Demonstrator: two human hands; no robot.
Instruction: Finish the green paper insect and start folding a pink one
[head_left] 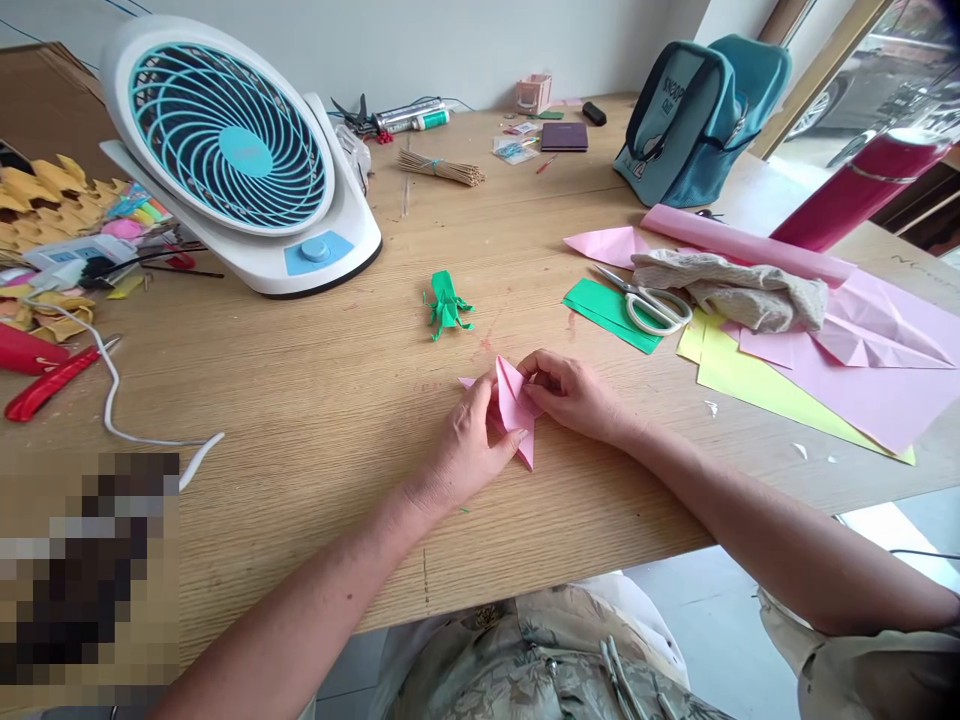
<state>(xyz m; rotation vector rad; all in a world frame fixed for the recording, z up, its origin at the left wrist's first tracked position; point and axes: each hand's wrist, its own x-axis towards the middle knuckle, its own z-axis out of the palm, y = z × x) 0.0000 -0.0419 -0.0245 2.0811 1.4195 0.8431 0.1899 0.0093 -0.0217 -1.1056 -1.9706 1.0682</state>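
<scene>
A folded pink paper piece (514, 402) with several pointed flaps is held just above the wooden table, between both hands. My left hand (474, 435) grips it from the left, thumb pressed on its lower front. From the right, my right hand (568, 393) pinches its edge with curled fingers. One pink point sticks out behind my left fingers and another points down below the thumb. Beyond my hands stands a small green folded-paper figure (445, 305) with thin bent legs. Scissors (657, 308) with white handles lie on green paper (609, 312) to the right.
A white and blue fan (247, 160) stands at the back left, a red-handled cutter (52, 383) at far left. At right lie yellow paper (757, 375), pink sheets (874, 395), a grey cloth (742, 288), a leaning red bottle (855, 190) and a teal bag (697, 120).
</scene>
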